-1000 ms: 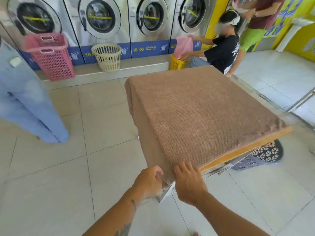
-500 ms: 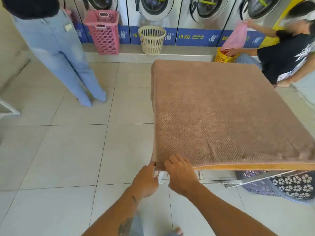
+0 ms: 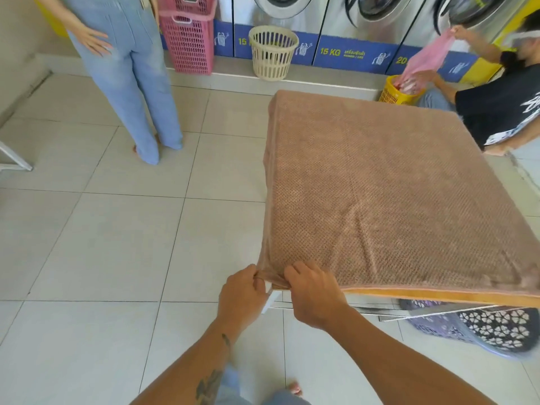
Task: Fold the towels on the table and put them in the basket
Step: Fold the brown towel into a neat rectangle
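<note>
My left grip [image 3: 242,290] and right grip [image 3: 314,293] both pinch the near corner of the towel [image 3: 394,200] at the tabletop [image 3: 438,297] edge; I'd lift evenly, hems matched, folding straight across.

A brown towel [image 3: 380,194] lies spread flat across the whole desk [image 3: 438,297], draping its left side; only the orange near edge shows.

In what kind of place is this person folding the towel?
Most likely a self-service laundromat. A row of front-loading washing machines lines the back wall, their lower panels bear capacity labels such as 15 KG, and a pink basket and a cream basket stand on the ledge below them.
</note>
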Demonstrator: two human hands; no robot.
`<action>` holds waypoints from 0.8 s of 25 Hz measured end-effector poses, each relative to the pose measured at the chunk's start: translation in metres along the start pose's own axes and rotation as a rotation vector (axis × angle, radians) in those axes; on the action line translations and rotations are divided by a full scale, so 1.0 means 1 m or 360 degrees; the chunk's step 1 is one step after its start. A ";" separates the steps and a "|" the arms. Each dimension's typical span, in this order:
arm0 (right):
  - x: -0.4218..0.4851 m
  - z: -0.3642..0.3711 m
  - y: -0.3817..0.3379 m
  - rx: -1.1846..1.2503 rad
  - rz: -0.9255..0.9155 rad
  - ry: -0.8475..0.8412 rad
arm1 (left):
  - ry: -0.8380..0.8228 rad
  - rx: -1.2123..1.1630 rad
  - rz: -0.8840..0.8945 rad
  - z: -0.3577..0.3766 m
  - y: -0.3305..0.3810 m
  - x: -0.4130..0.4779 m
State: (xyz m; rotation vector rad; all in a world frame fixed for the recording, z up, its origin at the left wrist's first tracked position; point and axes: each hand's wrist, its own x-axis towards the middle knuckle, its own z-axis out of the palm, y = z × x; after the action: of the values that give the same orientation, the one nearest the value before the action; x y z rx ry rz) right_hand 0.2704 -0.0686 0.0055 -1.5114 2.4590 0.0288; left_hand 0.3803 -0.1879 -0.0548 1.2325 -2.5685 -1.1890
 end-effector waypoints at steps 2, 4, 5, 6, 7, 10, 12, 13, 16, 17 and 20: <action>-0.001 -0.005 0.001 0.0179 0.0005 0.0128 | 0.0069 -0.0074 0.0061 -0.014 -0.006 0.003; 0.001 -0.014 0.001 0.0408 0.0005 0.0249 | -0.0025 -0.0233 -0.0014 -0.024 -0.006 0.007; 0.004 -0.021 0.002 0.0517 0.0002 0.0279 | -0.0114 -0.0325 -0.0096 -0.026 -0.004 0.012; 0.006 -0.028 0.003 0.0604 0.0006 0.0296 | -0.0216 -0.0430 -0.0197 -0.026 -0.002 0.017; 0.009 -0.036 0.005 0.0669 0.0017 0.0323 | -0.0318 -0.0579 -0.0319 -0.026 0.001 0.023; 0.008 -0.053 0.011 0.0735 0.0051 0.0375 | -0.0471 -0.1291 -0.0859 -0.028 0.019 0.041; 0.004 -0.056 0.014 0.0738 0.0081 0.0329 | -0.0432 -0.1716 -0.1057 -0.032 0.027 0.053; 0.002 -0.055 0.014 0.0718 0.0115 0.0289 | -0.0360 -0.1889 -0.1104 -0.035 0.030 0.061; 0.000 -0.050 0.018 0.0547 0.0277 0.0118 | -0.0088 -0.2035 -0.1117 -0.048 0.044 0.084; 0.001 -0.050 0.018 0.0501 0.0346 0.0057 | -0.0047 -0.1897 -0.1015 -0.054 0.051 0.088; 0.016 -0.056 0.009 0.0504 0.0438 0.0059 | -0.0072 -0.1495 -0.0517 -0.079 0.073 0.088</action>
State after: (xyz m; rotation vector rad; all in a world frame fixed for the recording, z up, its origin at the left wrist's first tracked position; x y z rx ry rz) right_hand 0.2440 -0.0867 0.0545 -1.0477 2.5339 -0.3239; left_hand 0.3016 -0.2690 0.0264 1.3391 -1.4445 -2.1146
